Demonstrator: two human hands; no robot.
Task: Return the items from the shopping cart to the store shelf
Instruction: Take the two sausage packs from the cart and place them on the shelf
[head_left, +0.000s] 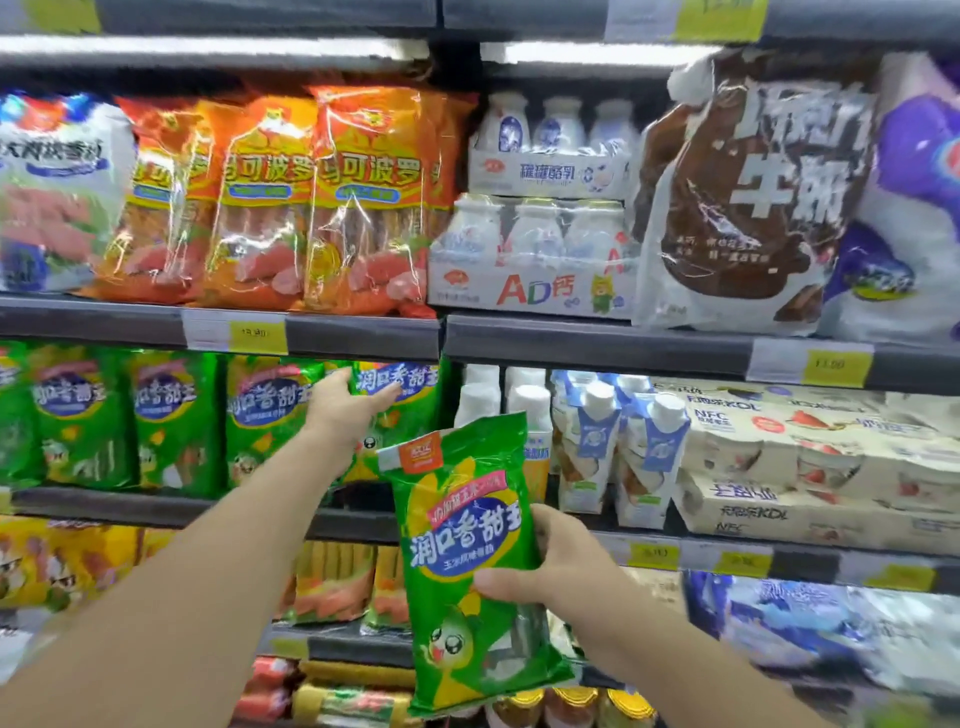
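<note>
Store shelf (363, 338) | right hand (561, 566) – fingers clamp green bag (467, 561), upright | left hand (343, 405) touches shelved packs – grip unclear

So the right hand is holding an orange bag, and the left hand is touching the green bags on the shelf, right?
Not quite. The bag in the right hand is green, not orange, as the head view shows. The orange bags sit one shelf up. The rest is right: the left hand is touching the green bags on the shelf.

Blurred price tags (836, 365); right hand (563, 564) fingers behind green packet (470, 561).
</note>
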